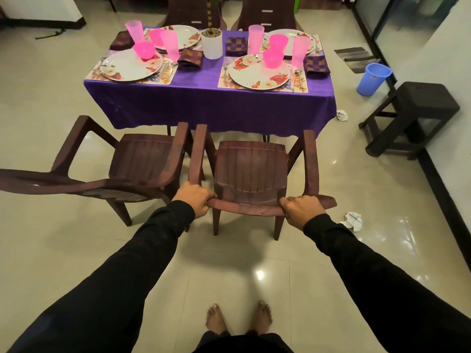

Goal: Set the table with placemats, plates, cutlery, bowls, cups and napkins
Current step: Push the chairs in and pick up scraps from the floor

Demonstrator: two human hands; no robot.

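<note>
Left hand (195,200) and right hand (302,211) each clamp the chair (251,171) at its back rail, likely to slide it in; the table (204,103) looks fully set; near-edge plates (258,72) lie centred on placemats (300,86) facing each seat.

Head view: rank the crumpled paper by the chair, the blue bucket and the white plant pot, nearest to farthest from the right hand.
From the right hand:
1. Crumpled paper, on the floor just right.
2. Blue bucket, far right by the wall.
3. White plant pot, table centre.
</note>
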